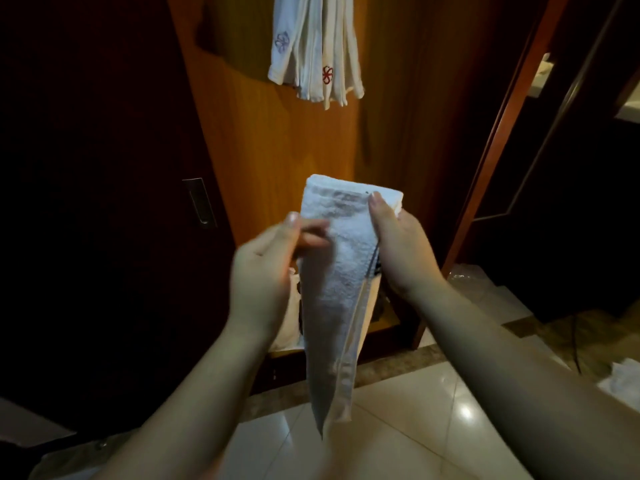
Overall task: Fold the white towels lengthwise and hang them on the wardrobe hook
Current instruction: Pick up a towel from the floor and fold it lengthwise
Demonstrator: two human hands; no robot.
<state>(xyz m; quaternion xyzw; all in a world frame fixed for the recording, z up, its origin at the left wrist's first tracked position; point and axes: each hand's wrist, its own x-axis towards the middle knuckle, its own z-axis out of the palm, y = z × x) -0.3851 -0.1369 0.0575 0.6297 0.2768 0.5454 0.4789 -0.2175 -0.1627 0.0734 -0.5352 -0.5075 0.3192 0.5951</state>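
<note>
Done: several hung towels (313, 50) at top centre | Now: white towel (337, 278), folded narrow, at frame centre; right hand (398, 244) pinches its upper edge, left hand (273, 258) blurred, grip unclear | Left: hang it; more cloth (623, 379) at lower right.

No words or numbers can be read; the hanging towels (313, 50) at the top edge carry only embroidered flower-like emblems, one purple (282, 40) and one red (327, 75)

left grip (273, 258): bare, no sleeve | right grip (401, 251): bare, no sleeve
</note>
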